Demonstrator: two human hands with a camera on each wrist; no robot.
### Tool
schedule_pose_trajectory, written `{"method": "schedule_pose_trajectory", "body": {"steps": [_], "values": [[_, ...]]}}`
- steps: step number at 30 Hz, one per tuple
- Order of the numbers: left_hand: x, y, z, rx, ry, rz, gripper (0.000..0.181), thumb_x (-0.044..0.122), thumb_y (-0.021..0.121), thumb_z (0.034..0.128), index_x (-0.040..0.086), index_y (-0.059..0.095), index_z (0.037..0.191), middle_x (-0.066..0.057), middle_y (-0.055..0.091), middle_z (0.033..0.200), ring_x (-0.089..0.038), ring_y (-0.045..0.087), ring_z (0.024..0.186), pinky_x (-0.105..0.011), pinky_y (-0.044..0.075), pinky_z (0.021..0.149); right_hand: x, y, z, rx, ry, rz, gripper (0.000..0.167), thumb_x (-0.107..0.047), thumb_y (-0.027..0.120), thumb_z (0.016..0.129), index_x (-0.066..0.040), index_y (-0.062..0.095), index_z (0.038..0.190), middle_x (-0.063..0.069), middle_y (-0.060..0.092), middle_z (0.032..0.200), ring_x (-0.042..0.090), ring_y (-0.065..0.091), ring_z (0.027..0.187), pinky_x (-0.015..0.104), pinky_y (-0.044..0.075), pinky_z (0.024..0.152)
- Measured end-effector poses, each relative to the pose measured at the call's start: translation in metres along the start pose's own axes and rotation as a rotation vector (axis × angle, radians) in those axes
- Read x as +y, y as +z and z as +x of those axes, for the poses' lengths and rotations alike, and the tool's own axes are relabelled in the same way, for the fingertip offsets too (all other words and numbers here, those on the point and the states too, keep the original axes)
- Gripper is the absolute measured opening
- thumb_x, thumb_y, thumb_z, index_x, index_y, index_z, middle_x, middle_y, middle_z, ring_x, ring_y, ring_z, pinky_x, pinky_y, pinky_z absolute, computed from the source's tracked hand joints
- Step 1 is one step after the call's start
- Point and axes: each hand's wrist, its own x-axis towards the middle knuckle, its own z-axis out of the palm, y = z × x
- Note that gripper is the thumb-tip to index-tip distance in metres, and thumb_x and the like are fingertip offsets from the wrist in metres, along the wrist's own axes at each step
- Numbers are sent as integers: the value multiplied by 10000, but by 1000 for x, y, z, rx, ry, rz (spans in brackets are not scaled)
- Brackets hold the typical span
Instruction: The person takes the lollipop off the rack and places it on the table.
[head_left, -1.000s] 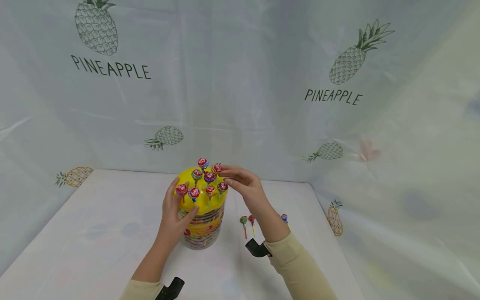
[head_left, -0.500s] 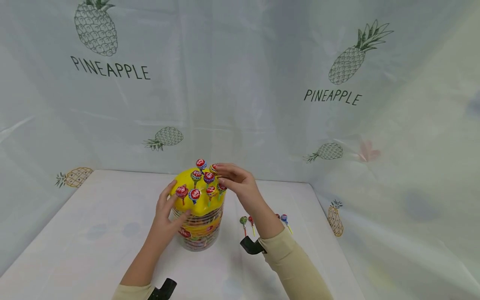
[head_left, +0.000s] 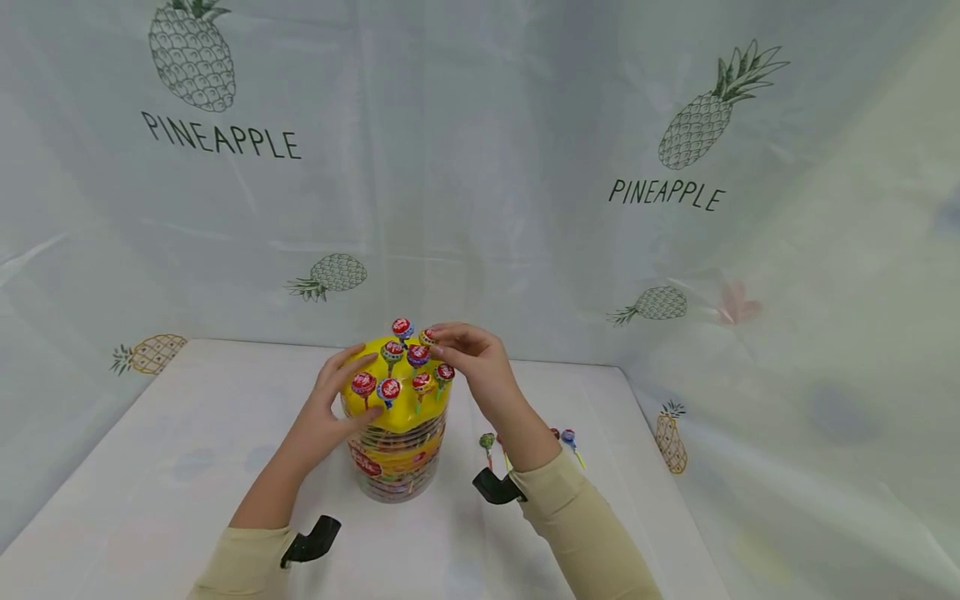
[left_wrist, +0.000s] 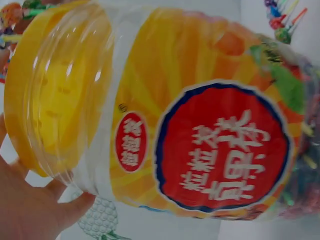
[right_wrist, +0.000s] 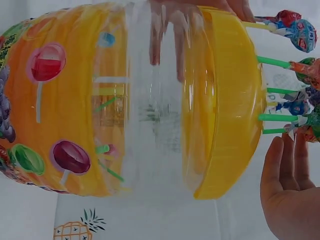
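A clear plastic jar [head_left: 397, 467] with a yellow lid [head_left: 408, 412] stands upright on the table, lollipops inside. Several wrapped lollipops [head_left: 363, 383] stick up from the lid's top by their sticks. My left hand [head_left: 322, 417] grips the lid's left side, fingers over the top and thumb on the near edge. At the lid's far right, my right hand [head_left: 480, 367] pinches a lollipop [head_left: 427, 337] just under its head. In the right wrist view, the fingertips [right_wrist: 289, 137] meet the wrapper of one green-sticked lollipop. The left wrist view has the jar's red label [left_wrist: 220, 145] close up.
Loose lollipops lie on the white table [head_left: 187, 483] right of the jar: a green one [head_left: 487, 440], one partly behind the right wrist, and a blue-wrapped one [head_left: 569, 436] with another beside it. A pineapple-print curtain [head_left: 480, 167] hangs behind.
The jar has shifted slightly left and its red label shows more. My left hand's fingers have moved further over the lid. The right hand has shifted a little left, still at the far-right lollipop.
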Motion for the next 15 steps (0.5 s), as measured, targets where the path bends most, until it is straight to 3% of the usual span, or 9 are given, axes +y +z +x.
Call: {"method": "schedule_pose_trajectory", "body": {"steps": [8,15], "values": [[-1,-2,18,-62,-40,-50,791,128,808,774,201,432,1466,24,173,1596,-397,297,1370,-598,409,992,-11,-5,-5,32,-110,58,139,-92,647,939,-112,732,1047,104,645,1191,273,636,1027,431,497,958],[-5,1,19,-65,-50,-42,789,99,814,771,146,437,1463,-38,196,1582,-421,370,1321,-551,451,959,-16,-22,-13,87,-128,80,170,-82,645,939,-201,736,1019,105,649,1171,262,632,1016,422,493,967]]}}
